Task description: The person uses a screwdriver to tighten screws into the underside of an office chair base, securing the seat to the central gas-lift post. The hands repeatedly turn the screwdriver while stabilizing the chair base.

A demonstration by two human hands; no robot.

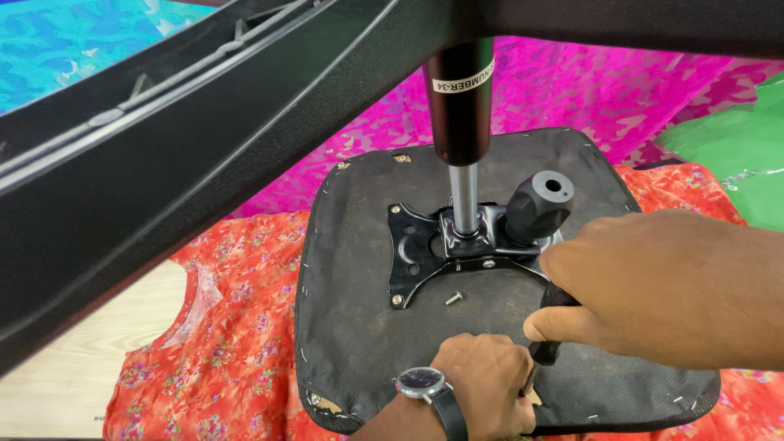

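Bright printed cloths in orange (220,343), magenta (588,90), turquoise and green are covering the floor, with a strip of pale wood showing at the lower left. On the orange cloth an upturned office chair seat (359,327) is lying with its black underside facing up; a black metal mounting plate (425,245) is sitting near the seat's middle, a gas lift cylinder (462,122) is rising from it, and a round black knob (539,204) is standing just beside it. A loose screw (454,299) is lying on the seat below the plate. The right hand (653,286) is reaching in from the right edge, its grip pinching a black tool handle (551,327). The left hand (486,384), wearing a wristwatch (425,382), is coming up from the seat's near edge, fingers curled in a fist; whether it is holding anything cannot be told. Black chair base legs (204,139) are crossing the upper left.
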